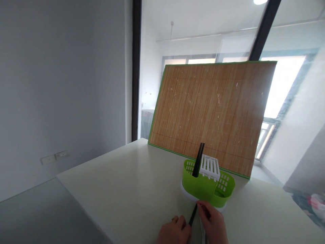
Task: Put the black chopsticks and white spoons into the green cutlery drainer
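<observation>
A slim black stick, which looks like a chopstick [193,214], slants between my hands at the table's front. My left hand [174,232] has its fingers curled around the stick's lower part. The thumb and fingertips of my right hand [212,222] pinch together at its upper end. Beneath my right palm a thin whitish handle-like piece [202,234] partly shows; its kind is unclear. Just beyond my hands stands a green utensil caddy [198,188] with a white base. Several black chopsticks [198,159] lean upright in its left compartment, beside a white slotted rack [210,166].
The caddy rests on a white table [127,189]. Behind it, a green-edged bamboo mat [210,115] leans against a glass partition with dark frames [136,67]. A grey wall [63,84] with sockets [53,157] is to the left.
</observation>
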Available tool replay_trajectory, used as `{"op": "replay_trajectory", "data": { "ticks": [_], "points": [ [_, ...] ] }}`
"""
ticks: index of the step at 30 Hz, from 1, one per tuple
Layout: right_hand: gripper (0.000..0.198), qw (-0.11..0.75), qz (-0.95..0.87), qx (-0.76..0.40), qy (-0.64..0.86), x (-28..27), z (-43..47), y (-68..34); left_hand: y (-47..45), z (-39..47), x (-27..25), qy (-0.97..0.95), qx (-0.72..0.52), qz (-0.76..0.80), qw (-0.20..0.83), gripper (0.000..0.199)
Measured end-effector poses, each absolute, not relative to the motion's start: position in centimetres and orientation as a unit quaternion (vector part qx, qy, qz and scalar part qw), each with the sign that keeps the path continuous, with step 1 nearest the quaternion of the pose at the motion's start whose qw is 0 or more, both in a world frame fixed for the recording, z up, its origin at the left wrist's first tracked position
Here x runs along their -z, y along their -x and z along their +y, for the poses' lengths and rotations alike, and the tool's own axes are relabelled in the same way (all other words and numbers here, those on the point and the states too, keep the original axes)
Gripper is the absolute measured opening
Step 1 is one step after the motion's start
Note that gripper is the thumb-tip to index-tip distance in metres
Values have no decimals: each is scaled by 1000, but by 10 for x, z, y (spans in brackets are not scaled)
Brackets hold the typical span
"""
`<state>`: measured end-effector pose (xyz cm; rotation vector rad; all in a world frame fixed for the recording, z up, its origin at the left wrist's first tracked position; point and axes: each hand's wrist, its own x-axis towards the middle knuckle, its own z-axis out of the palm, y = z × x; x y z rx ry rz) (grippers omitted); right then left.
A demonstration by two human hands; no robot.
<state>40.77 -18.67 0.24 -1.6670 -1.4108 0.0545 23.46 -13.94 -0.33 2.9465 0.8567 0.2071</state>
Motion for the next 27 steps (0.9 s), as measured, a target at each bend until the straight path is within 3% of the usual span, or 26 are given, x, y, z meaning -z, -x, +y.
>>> {"op": "replay_trajectory", "data": {
  "ticks": [8, 19, 23, 25, 27],
  "points": [
    [32, 409, -631, 26, 659, -8, -189, -392, -205, -123, -27, -890, -46, 452, 38, 28],
    [20, 356, -717, 62, 596, -4, -186, -385, -167, -110, -44, -891, -6, 451, 54, 41],
    [18, 342, -740, 46, 577, -1, -185, -380, -158, -111, -55, -882, -76, 449, 120, 25],
    [13, 337, -752, 26, 566, 2, -185, -376, -162, -114, -64, -872, -136, 428, 194, 19],
    [21, 343, -750, -7, 566, 6, -184, -372, -171, -117, -72, -858, -195, 388, 274, 17]
  ]
}}
